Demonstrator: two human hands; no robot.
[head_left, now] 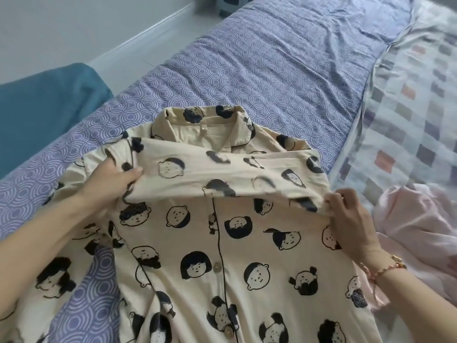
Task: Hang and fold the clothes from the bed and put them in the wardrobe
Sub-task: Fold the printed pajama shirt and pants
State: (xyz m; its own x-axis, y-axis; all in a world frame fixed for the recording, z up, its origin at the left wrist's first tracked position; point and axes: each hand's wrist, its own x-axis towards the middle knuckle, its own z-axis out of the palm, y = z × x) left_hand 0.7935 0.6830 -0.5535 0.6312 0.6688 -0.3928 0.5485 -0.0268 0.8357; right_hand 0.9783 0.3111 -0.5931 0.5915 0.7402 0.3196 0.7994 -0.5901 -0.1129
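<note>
Purple ring-patterned bedding covers the bed (272, 70), which runs from the near left to the far right, with pale floor (61, 26) beyond its far left edge. A teal cloth (44, 115) sits just off that edge at the left. A checked blanket (408, 107) takes up the bed's right side, and a rumpled pink garment (415, 231) lies near right, touching the shirt's right edge. The far half of the purple bedding is open. A cream pajama shirt (197, 243) printed with cartoon faces lies buttoned and front up on the near part of the bed, its long axis running near to far. Its collar (210, 125) points to the far side and its hem runs out of view at the near edge. One sleeve (222, 169) is folded crosswise over the chest, at right angles to the button line, and is lifted slightly off the front. The left hand (111, 184) grips the sleeve's left end, thumb on top and fingers (116, 169) curled under the cloth. The right hand (351, 219), with a bracelet (385, 268) at the wrist, pinches the sleeve's near edge at the right shoulder, fingers (338, 196) bent over the fold. The other sleeve (49, 276) trails off toward the near left.
</note>
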